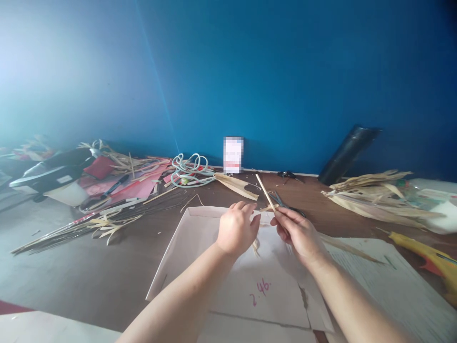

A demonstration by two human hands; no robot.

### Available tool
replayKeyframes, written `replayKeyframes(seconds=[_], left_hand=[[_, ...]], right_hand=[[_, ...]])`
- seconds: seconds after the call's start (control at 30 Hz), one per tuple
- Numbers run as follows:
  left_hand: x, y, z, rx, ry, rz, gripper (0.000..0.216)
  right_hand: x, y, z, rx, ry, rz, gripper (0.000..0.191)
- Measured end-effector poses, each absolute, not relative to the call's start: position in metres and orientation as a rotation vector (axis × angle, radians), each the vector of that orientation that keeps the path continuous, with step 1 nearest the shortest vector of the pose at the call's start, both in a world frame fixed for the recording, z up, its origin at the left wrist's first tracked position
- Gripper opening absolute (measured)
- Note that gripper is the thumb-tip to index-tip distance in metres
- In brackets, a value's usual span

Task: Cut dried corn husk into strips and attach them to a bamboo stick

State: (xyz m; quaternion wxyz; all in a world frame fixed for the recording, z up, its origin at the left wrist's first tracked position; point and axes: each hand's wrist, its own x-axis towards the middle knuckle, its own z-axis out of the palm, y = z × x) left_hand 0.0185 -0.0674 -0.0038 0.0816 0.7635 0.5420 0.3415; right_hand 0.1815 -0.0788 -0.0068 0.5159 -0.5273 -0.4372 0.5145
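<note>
My right hand (294,233) pinches a thin pale stick (265,191) near its lower end, and the stick slants up and to the left. Across from it, my left hand (236,229) has its fingers loosely bent, the thumb apart from them; I see nothing held in it. Both hands are above a shallow white box lid (185,247) with "2.46." written on it in pink. A pale shred of husk (256,248) shows just below my left thumb; whether it touches the hand I cannot tell. Behind the right fingers, dark scissors (291,206) are partly hidden.
A dry corn husk (235,186) and a coiled pale cable (191,171) lie behind the lid. A phone (233,155) leans on the blue wall. Husks, sticks and red paper (146,183) pile up left. More husks (374,200), a black roll (348,152) and papers (389,276) are right.
</note>
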Motion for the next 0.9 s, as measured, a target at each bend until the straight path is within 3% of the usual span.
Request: replayKeyframes(seconds=[0.33, 0.9], left_hand=[[0.017, -0.054, -0.008, 1.347, 1.083, 0.886, 0.036], [0.016, -0.053, -0.012, 1.213, 1.011, 0.843, 0.024]], right_hand=[[0.183, -0.079, -0.01, -1.337, -1.3, 1.03, 0.034], [0.179, -0.079, -0.016, -1.343, -1.504, 1.098, 0.038]])
